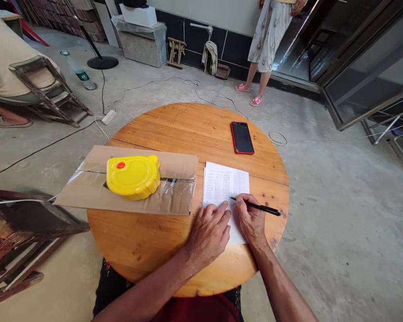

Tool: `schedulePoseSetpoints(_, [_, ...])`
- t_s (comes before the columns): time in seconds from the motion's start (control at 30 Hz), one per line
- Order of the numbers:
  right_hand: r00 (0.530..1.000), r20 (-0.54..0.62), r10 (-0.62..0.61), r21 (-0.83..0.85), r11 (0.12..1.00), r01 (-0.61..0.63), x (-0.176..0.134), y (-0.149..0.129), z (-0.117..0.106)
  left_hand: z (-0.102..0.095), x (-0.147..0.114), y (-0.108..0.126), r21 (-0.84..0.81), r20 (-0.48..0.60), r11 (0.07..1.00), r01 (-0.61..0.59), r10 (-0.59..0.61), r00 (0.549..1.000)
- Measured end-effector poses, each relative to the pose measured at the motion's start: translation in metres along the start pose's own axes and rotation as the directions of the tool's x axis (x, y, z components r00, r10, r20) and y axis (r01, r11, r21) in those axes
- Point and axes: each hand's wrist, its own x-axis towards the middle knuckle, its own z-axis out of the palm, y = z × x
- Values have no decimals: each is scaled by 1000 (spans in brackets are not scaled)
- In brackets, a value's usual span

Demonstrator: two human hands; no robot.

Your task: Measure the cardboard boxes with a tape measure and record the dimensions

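Note:
A white sheet of paper (225,179) with rows of small handwriting lies on the round wooden table (174,125). My left hand (211,230) rests flat on its lower left part, fingers stretched out and holding nothing. Over the right side of the sheet, my right hand (251,219) grips a black pen (263,207) between thumb and fingers. The pen's tip points left, close to the written columns; whether it touches the paper I cannot tell. Part of the sheet is hidden under both hands.
Left of the paper, a yellow tape measure case (132,176) with a red button sits on flattened cardboard (87,188). A red-cased phone (242,137) lies at the table's far right. Wooden chairs (50,85) stand left; a person in pink slippers (255,101) stands beyond. Cables (147,82) cross the floor.

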Motion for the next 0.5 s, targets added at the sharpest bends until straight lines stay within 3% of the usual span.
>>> schedulePoseSetpoints(0.5, [997, 50, -60, -79, 995, 64, 1, 0, 0, 1, 0, 1, -17, -9, 1000, 15, -16, 1000])
